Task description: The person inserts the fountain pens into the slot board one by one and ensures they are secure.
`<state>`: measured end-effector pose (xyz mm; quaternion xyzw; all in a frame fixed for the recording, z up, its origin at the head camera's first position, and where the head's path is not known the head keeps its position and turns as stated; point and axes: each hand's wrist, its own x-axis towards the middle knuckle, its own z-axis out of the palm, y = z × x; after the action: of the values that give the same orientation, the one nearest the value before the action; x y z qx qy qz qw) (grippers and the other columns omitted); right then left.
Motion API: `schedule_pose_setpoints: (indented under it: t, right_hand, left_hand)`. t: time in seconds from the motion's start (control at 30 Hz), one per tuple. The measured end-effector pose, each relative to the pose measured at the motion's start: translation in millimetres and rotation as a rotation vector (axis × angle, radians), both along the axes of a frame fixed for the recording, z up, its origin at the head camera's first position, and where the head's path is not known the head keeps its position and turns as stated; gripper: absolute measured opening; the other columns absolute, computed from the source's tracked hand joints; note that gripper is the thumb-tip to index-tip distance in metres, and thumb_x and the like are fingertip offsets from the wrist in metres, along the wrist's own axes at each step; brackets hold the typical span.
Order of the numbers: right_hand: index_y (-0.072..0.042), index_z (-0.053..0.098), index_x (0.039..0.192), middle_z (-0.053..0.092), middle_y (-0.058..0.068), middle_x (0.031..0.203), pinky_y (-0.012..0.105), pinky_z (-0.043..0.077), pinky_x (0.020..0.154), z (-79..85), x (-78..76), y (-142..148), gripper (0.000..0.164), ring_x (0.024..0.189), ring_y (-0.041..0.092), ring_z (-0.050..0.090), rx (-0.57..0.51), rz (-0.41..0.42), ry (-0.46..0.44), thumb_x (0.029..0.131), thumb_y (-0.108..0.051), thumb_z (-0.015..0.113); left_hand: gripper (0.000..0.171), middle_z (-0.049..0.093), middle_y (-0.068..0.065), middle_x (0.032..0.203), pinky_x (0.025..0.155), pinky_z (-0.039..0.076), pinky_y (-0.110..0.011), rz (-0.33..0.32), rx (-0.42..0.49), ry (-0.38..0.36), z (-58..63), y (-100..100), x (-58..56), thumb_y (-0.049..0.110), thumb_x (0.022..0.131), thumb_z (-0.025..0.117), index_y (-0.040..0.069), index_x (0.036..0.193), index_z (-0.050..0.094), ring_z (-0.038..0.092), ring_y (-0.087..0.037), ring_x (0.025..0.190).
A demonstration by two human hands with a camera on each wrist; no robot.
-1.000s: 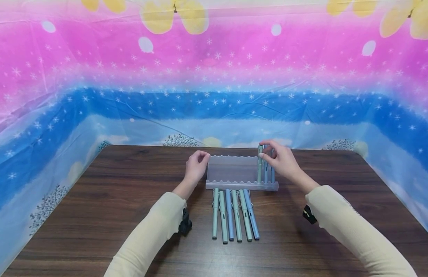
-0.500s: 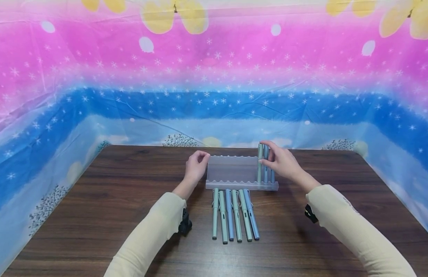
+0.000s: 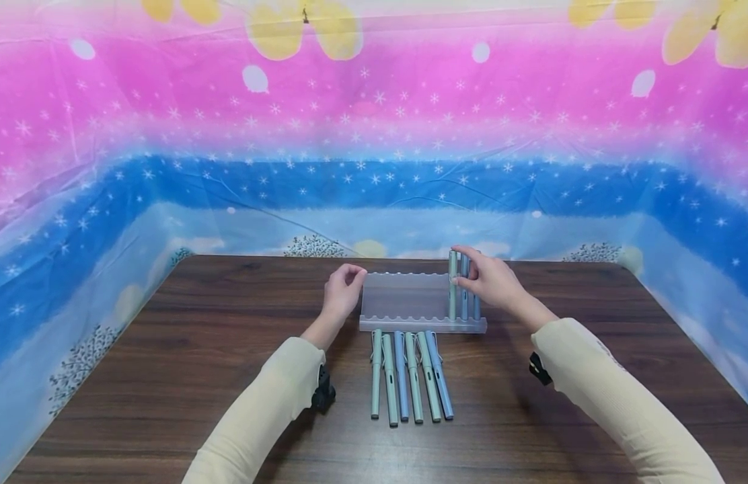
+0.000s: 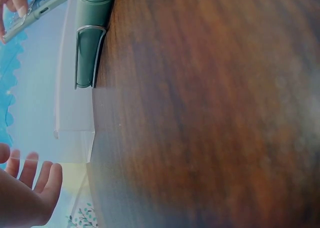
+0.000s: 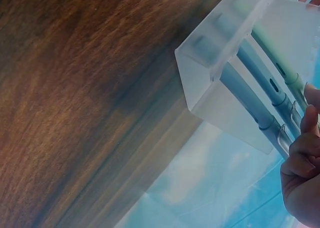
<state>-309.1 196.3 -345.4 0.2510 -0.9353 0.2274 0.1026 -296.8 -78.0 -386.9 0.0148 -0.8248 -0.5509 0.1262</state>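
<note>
A translucent pen rack [image 3: 404, 296] with scalloped edges stands on the table. My left hand [image 3: 344, 289] pinches its upper left corner; in the left wrist view, the fingers [image 4: 50, 183] are spread near the rack's end. At the rack's right part, my right hand [image 3: 498, 279] holds the upper part of a green pen [image 3: 452, 302] between thumb and fingers. That pen stands upright, its lower end in a notch. Two blue pens [image 5: 255, 75] stand in the notches to its right, partly behind the right hand in the head view.
In front of the rack several capped pens lie side by side, among them a green pen [image 3: 376, 380] at the left end and a blue pen [image 3: 440, 383] at the right. A patterned cloth [image 3: 374, 181] hangs behind the wooden table [image 3: 229, 376].
My right thumb has slid a little lower along the green pen, whose top has shifted slightly left. The left hand, the rack and the lying pens have stayed in place.
</note>
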Motion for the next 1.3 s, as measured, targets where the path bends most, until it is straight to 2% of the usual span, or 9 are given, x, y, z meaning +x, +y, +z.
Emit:
schedule_pose_setpoints:
  t: [0.53, 0.9, 1.07, 1.3]
  right_hand:
    - [-0.012, 0.036, 0.133, 0.048, -0.001, 0.058, 0.027, 0.034, 0.039, 5.5, -0.3, -1.1, 0.061, 0.045, 0.014, 0.041, 0.027, -0.009, -0.028, 0.081, -0.022, 0.065]
    - [-0.013, 0.035, 0.134, 0.048, -0.001, 0.059, 0.027, 0.033, 0.039, 5.4, -1.2, -0.9, 0.061, 0.046, 0.013, 0.041, 0.037, -0.012, -0.037, 0.081, -0.023, 0.065]
    - [-0.013, 0.034, 0.135, 0.048, -0.001, 0.059, 0.027, 0.032, 0.038, 4.7, -0.2, -0.3, 0.062, 0.045, 0.013, 0.04, 0.042, -0.005, -0.016, 0.082, -0.025, 0.064]
    - [-0.014, 0.037, 0.133, 0.046, -0.004, 0.059, 0.028, 0.032, 0.04, -2.3, 7.0, 1.4, 0.057, 0.045, 0.012, 0.039, 0.002, 0.017, 0.072, 0.083, -0.022, 0.062]
  left_hand:
    - [0.018, 0.06, -0.01, 0.095, 0.08, 0.042, -0.034, 0.002, -0.004, 0.031, -0.5, 0.5, 1.1, 0.018, 0.089, 0.053, 0.003, 0.095, 0.059, 0.054, -0.023, 0.092]
    - [0.018, 0.06, -0.01, 0.096, 0.081, 0.042, -0.034, 0.003, -0.005, 0.023, -0.2, 0.2, 1.2, 0.019, 0.089, 0.053, 0.003, 0.096, 0.059, 0.053, -0.022, 0.093]
    - [0.018, 0.06, -0.01, 0.097, 0.082, 0.042, -0.035, 0.0, -0.006, 0.021, -0.5, -0.1, 1.0, 0.019, 0.089, 0.053, 0.003, 0.096, 0.059, 0.053, -0.023, 0.094]
    - [0.018, 0.06, -0.009, 0.097, 0.08, 0.043, -0.033, -0.01, 0.005, 0.011, 0.8, 0.0, 0.5, 0.019, 0.089, 0.053, 0.004, 0.096, 0.059, 0.053, -0.021, 0.093]
